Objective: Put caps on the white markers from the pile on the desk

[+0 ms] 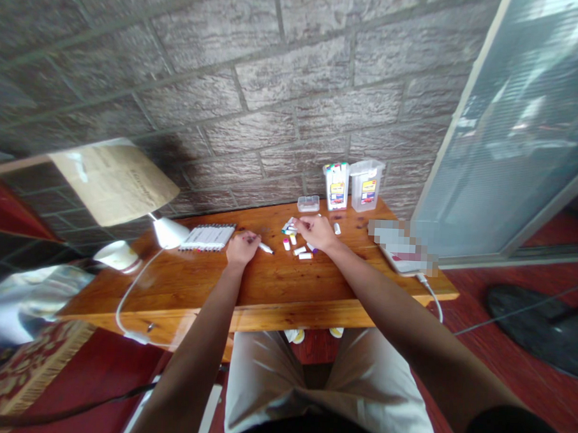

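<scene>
My left hand (242,247) is closed around a white marker (266,247), whose dark-tipped end points right, low over the table. Left of that hand, a neat row of white markers (207,237) lies side by side. My right hand (318,232) reaches into a loose group of short white marker caps with coloured ends. Its fingers are pinched together; what they hold, if anything, is too small to make out. Around it lie a pink-ended cap (286,244), an orange-ended cap (305,256) and several others. A lone white cap (337,228) lies behind my right wrist.
At the back stand a clear box full of markers (337,188), an open clear box (365,186) and a small clear lid (309,204). A lamp (122,184) and a paper cup (118,256) are left; a cabled, partly blurred device (402,250) is right.
</scene>
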A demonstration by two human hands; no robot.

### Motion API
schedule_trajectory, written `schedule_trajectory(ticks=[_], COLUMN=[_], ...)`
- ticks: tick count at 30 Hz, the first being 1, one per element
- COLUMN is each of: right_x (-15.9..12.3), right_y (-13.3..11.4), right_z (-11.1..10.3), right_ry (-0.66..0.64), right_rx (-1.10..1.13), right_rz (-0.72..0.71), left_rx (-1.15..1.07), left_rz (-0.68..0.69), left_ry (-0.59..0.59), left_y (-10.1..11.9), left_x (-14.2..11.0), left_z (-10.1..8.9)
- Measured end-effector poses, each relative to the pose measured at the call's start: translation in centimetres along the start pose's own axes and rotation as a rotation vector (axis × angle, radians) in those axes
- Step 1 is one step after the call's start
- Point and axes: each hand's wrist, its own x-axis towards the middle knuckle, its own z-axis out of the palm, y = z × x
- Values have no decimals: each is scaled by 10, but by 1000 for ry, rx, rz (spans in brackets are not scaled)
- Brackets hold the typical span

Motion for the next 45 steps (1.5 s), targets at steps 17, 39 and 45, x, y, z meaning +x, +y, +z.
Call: schedule_trajectory(ticks=[17, 39, 45], right_x=[-1, 0, -1], right_y=[-1, -1, -2], right_z=[0, -1, -2], right_ry=[4, -11, 13], right_rx=[-1, 25, 50], right_rz=[9, 6, 6], left_rx=[22, 211, 82], left_rz=[-12, -8, -40], left_ry=[-39, -159, -63], left_y=[0, 14, 5], left_x=[2, -5, 0], left_z=[0, -9, -2])
